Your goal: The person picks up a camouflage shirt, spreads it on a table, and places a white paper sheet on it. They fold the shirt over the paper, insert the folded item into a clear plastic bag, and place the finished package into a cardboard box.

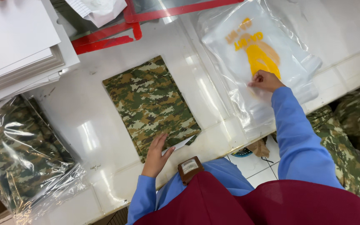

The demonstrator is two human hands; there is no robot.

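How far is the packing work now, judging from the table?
Done: one camouflage garment is folded flat on the table, and a bagged one lies at the left. In hand: the left hand rests on the folded garment, while the right hand picks at the stack of clear bags. Left: the folded garment is not yet bagged.

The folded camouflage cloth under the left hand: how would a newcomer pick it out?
On the white table, look at the middle, just ahead of the left hand. The folded camouflage cloth lies there flat and bare, unlike the bagged camouflage bundle at the left edge.
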